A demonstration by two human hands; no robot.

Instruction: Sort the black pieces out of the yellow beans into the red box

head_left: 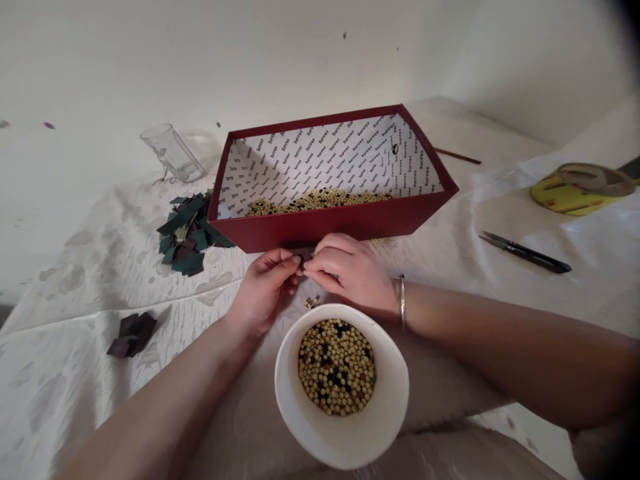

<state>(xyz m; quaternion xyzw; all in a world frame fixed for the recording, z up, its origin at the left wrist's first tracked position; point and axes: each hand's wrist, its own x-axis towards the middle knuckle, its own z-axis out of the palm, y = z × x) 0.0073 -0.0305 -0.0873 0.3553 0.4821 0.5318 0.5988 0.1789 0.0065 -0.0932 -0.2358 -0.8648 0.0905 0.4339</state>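
My left hand (267,283) is closed in a pinch at a small dark piece (302,259), which is partly hidden by the fingers. Fingertip to fingertip with it, my right hand (347,270) is also pinched shut, and what lies in its fingers is too small to make out. Both hands are just in front of the red box (300,230), which holds many beads (325,199). Below them, a white bowl (393,393) contains cream, black and a few reddish beads (336,367). A few loose beads (311,302) lie between the bowl and my hands.
Dark green and brown pieces (187,233) are heaped left of the box, with a smaller dark brown pile (133,335) nearer. A clear glass (173,153) leans behind them. At right are thread snips (527,253), a yellow container (563,193) and a thin brown stick (459,156).
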